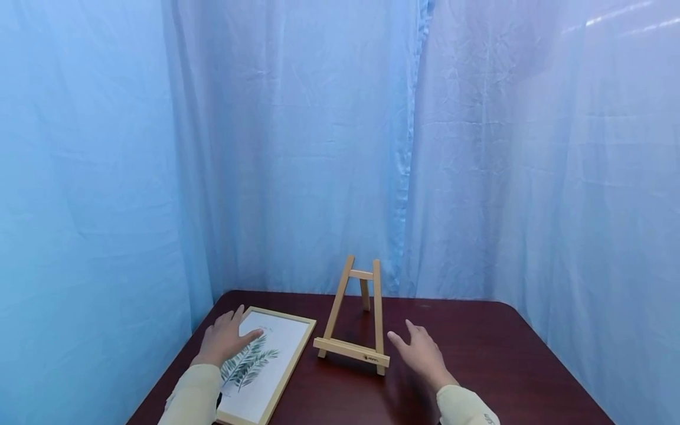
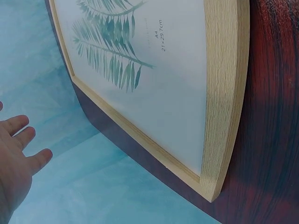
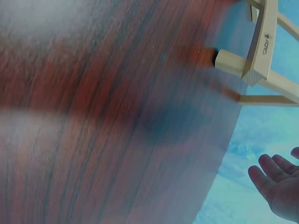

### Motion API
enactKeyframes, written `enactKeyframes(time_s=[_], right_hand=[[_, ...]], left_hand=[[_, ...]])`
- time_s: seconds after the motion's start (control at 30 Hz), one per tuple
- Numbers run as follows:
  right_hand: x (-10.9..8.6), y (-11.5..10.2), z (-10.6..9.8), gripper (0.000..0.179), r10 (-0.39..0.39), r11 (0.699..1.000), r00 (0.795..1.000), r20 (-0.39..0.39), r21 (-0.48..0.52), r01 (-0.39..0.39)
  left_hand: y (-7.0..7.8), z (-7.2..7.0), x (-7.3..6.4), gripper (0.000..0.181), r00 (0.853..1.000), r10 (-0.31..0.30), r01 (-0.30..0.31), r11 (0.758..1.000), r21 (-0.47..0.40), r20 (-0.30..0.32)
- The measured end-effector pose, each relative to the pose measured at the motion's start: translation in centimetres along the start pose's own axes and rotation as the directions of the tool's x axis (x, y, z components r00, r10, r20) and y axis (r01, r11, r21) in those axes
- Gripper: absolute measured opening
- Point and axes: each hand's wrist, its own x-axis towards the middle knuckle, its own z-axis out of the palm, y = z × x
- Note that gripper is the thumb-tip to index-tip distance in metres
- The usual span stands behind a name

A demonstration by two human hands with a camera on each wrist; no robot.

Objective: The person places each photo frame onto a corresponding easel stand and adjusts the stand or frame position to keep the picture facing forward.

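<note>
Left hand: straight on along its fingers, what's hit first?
Likely the blue curtain behind the table, if the left hand moves level; its height over the picture frame is unclear.

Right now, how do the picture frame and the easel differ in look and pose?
Pose: the picture frame lies flat on the table, while the easel stands up, its front leaning back.
Look: the picture frame is a bordered rectangle showing a green leaf print; the easel is an open structure of bare bars, holding nothing.
Shared: both have pale, wood-like surfaces and rest on the dark table.
</note>
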Motion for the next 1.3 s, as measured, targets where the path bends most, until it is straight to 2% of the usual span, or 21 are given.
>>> enactKeyframes(time_s=[0.13, 0.3, 0.43, 0.7, 0.87, 1.3], right_hand=[[-0.1, -0.3, 0.4, 0.088, 0.011, 1.000, 1.000, -0.005, 0.025, -0.011], [-0.2, -0.8, 0.7, 0.087, 0.019, 0.999, 1.000, -0.013, 0.050, -0.018], [-0.2, -1.0, 1.1, 0.081, 0.011, 0.998, 1.000, -0.025, 0.056, -0.009], [-0.2, -1.7, 2.1, 0.071, -0.017, 0.996, 0.999, -0.052, 0.089, 0.021], [-0.6, -2.3, 2.4, 0.074, -0.025, 0.994, 0.998, -0.052, 0.109, 0.031], [-0.8, -3.5, 3.7, 0.077, -0.018, 0.987, 0.998, -0.059, 0.156, 0.027]], left_hand=[[-0.2, 0.1, 0.1, 0.100, 1.000, -0.020, 0.020, 1.000, -0.015, 0.007], [-0.4, -0.1, -0.1, 0.106, 0.998, -0.058, 0.059, 0.997, -0.042, 0.024], [-0.5, -0.4, -0.3, 0.108, 0.997, -0.069, 0.070, 0.996, -0.052, 0.030], [-0.7, -0.8, -0.5, 0.102, 0.995, -0.091, 0.093, 0.993, -0.071, 0.036], [-1.4, -0.7, -0.5, 0.108, 0.994, -0.103, 0.106, 0.991, -0.086, 0.042], [-2.3, -1.3, -0.5, 0.101, 0.984, -0.152, 0.162, 0.981, -0.110, 0.094]])
